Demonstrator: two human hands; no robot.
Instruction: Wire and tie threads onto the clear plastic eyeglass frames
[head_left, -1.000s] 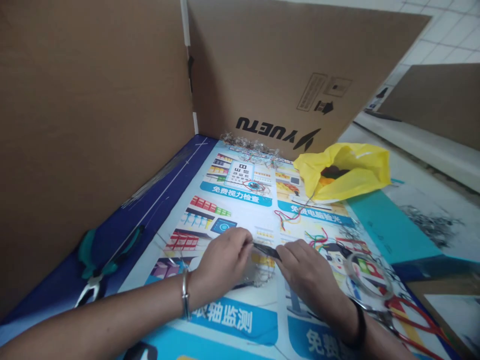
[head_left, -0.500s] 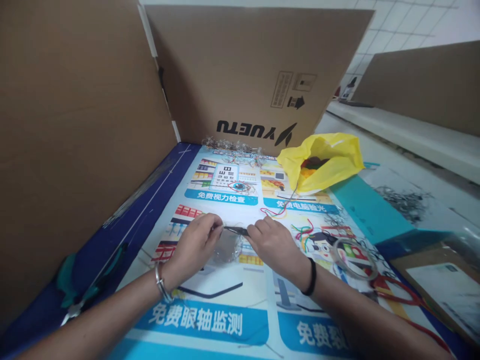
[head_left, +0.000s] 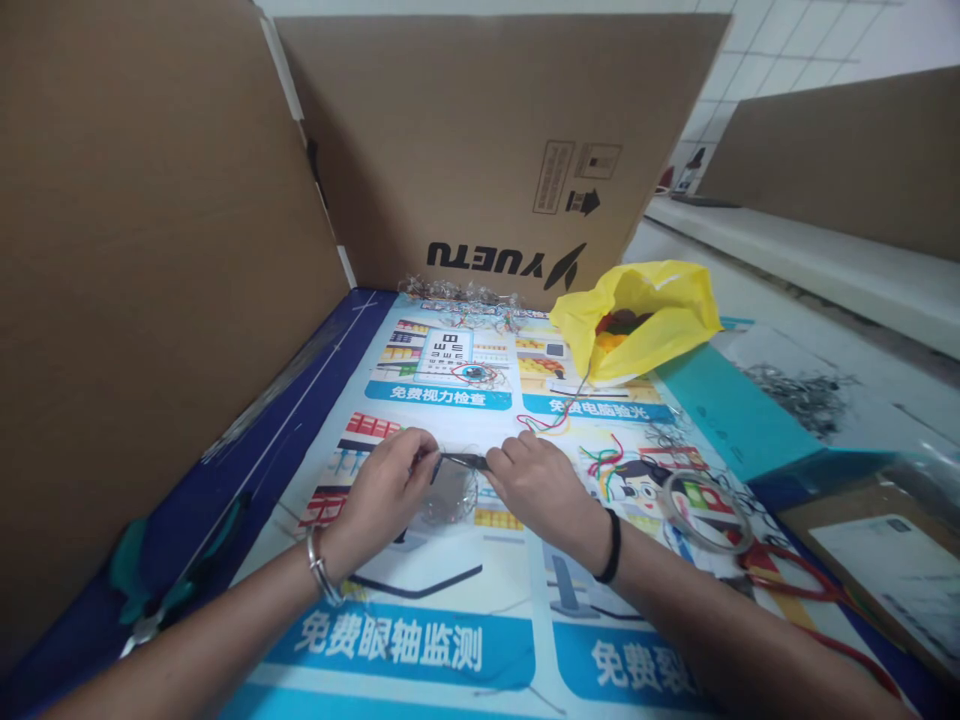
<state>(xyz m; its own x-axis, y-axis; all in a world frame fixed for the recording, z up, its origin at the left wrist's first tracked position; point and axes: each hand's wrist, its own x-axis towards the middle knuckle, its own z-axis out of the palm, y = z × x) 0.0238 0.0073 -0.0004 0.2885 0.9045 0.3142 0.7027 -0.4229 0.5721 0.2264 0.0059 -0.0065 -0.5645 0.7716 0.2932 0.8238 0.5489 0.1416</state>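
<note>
My right hand (head_left: 544, 490) is closed around dark, slim tweezers (head_left: 466, 461), their points turned to the left. My left hand (head_left: 390, 490) pinches at the tweezers' tips; whatever lies between its fingertips is too small to make out. Just below the tips is a roundish greyish tangle of fine wire (head_left: 450, 497), blurred, and I cannot tell whether it hangs or lies on the printed sheet (head_left: 420, 425). Red, green and yellow threads (head_left: 606, 465) lie to the right of my hands.
A yellow bag (head_left: 667, 310) stands gaping at the back right. Fine wire scraps (head_left: 465, 293) lie along the cardboard wall (head_left: 480, 140). On the right are a tape roll (head_left: 705, 510), red-handled scissors (head_left: 795, 575) and dark wire bits (head_left: 799, 395). Green-handled pliers (head_left: 135, 575) lie left.
The view has shifted slightly. The tweezers' two prongs now show a little more apart near my left fingertips. Both hands keep nearly the same place and grip.
</note>
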